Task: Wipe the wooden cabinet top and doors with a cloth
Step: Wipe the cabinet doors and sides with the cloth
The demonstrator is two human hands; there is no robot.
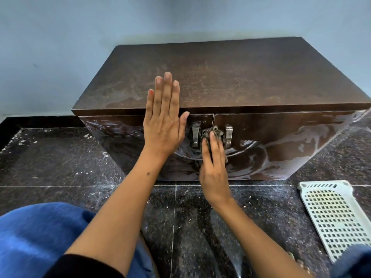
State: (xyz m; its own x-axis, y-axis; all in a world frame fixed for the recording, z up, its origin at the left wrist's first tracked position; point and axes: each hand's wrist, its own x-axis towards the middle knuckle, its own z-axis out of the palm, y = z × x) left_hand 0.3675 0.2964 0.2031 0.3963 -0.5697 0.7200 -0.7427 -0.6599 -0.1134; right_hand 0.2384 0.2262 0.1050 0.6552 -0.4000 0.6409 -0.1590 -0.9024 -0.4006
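A low dark wooden cabinet (230, 77) stands on the floor against a pale blue wall. Its top is dusty and its two front doors (281, 141) carry pale wet smears. My left hand (163, 119) lies flat, fingers together, over the front edge of the top above the left door. My right hand (213, 171) presses a dark crumpled cloth (212, 132) against the doors where they meet, between the two metal handles (195, 135). Most of the cloth is hidden under my fingers.
Dark speckled granite floor tiles (60, 157) with white dust surround the cabinet. A white perforated plastic tray (333, 219) lies on the floor at the right. My blue-clad knees show at the bottom left (36, 237) and bottom right corners.
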